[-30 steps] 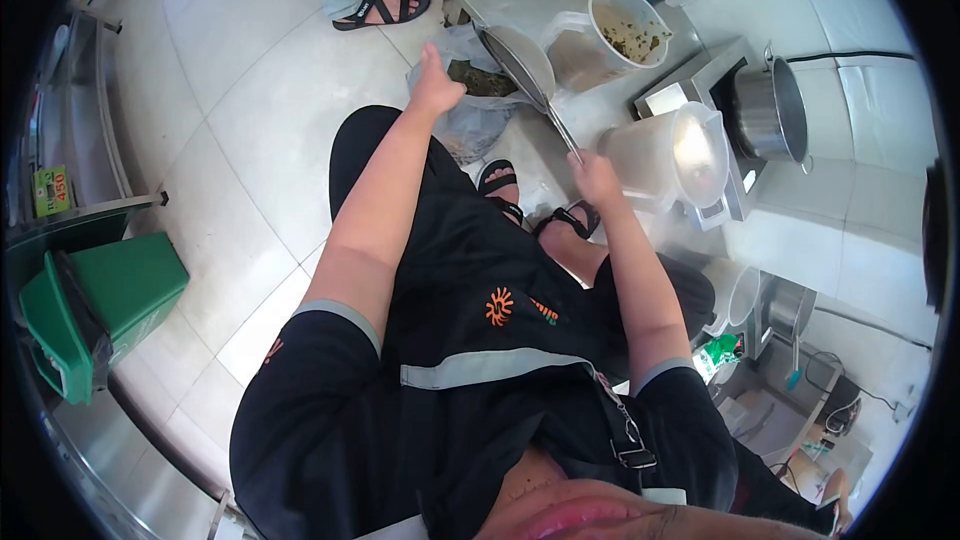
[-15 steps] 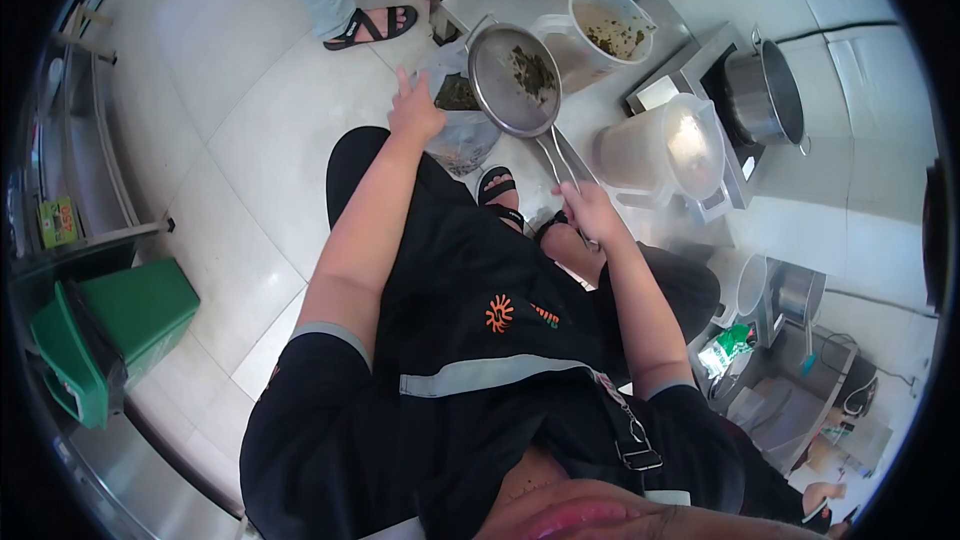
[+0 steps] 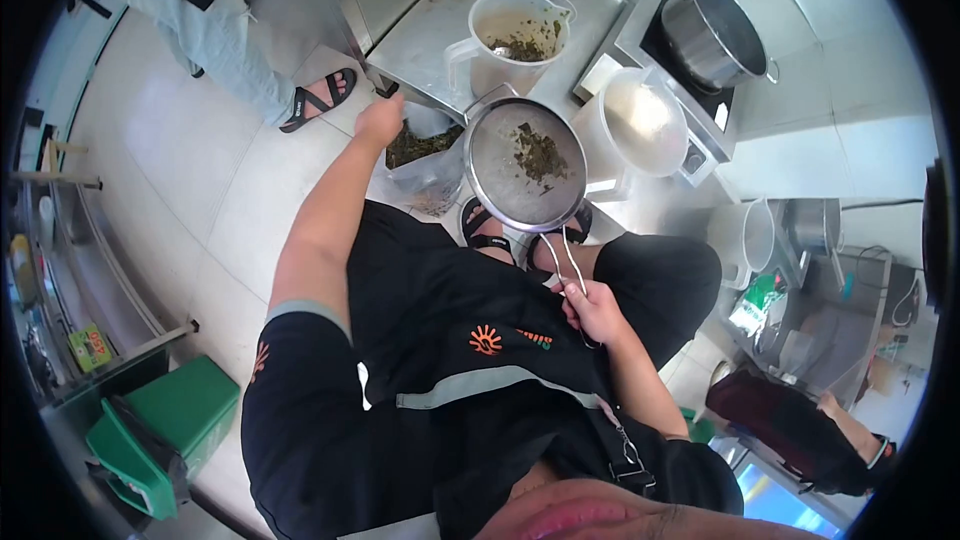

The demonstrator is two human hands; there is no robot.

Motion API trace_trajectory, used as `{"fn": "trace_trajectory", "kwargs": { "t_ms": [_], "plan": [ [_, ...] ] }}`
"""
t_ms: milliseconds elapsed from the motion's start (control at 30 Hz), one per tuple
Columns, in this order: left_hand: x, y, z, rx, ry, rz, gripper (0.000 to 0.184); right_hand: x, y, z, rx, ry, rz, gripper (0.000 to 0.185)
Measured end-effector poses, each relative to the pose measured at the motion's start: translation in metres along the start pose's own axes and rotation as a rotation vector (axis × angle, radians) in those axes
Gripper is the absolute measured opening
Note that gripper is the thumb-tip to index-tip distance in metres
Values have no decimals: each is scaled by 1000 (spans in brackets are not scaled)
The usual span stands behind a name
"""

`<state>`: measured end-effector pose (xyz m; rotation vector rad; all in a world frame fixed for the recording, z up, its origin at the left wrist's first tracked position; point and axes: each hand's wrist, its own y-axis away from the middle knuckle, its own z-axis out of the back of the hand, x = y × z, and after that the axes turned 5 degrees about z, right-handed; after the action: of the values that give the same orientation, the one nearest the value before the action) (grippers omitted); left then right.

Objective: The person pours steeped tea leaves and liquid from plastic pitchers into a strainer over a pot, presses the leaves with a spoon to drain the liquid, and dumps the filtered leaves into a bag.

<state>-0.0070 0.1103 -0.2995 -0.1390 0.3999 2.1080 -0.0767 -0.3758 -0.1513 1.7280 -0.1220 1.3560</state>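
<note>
A fine-mesh strainer with wet dark leaves in its bowl tilts before me. My right hand is closed around its wire handle. On my other side, my left hand is at the rim of a clear plastic bag, with its fingers closed on the edge as far as I can see. Inside the bag lies a heap of dark leaves. Just beyond the strainer stands a plastic pitcher with leaf bits stuck to its inner wall.
A second pitcher stands beside a steel pot on a cooker. They are on a steel counter. A green bin is at lower left. One person's sandaled foot is near the bag; another person is at right.
My left hand has gone from spread fingers to closed at the bag's rim. The strainer has come closer to me, away from the leafy pitcher. My view has shifted.
</note>
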Motion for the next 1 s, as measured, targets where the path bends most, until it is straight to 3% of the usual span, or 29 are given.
{"fn": "trace_trajectory", "kwargs": {
  "t_ms": [67,233,367,433,567,633,767,833,867,933,967,1000],
  "plan": [
    [-13,13,21,1,-38,-42,20,3,2,1,-11,-14,-5,32],
    [-15,14,49,-279,285,-270,19,4,2,4,-13,18,34,32],
    [-34,11,67,-314,422,-298,19,13,-2,6,-19,56,59,33],
    [-36,11,63,-296,677,-297,16,12,-9,4,-71,201,114,33],
    [-1,-10,24,-261,441,-154,11,41,-21,-4,-103,532,150,35],
    [17,-23,8,-63,430,-209,15,40,-37,-10,-117,534,209,36],
    [20,0,6,-254,448,-291,23,44,-66,-21,-115,610,251,37],
    [11,35,20,-293,88,-225,30,56,-75,-30,-110,617,260,37],
    [5,47,23,-298,88,-223,30,62,-80,-35,-111,614,271,38],
    [-10,73,23,-100,149,6,30,73,-95,-44,-107,659,262,39],
    [-28,87,35,-135,238,48,18,76,-100,-48,-102,707,251,39],
    [-26,85,29,-136,241,48,18,72,-108,-51,-102,711,251,39]
  ]
}}
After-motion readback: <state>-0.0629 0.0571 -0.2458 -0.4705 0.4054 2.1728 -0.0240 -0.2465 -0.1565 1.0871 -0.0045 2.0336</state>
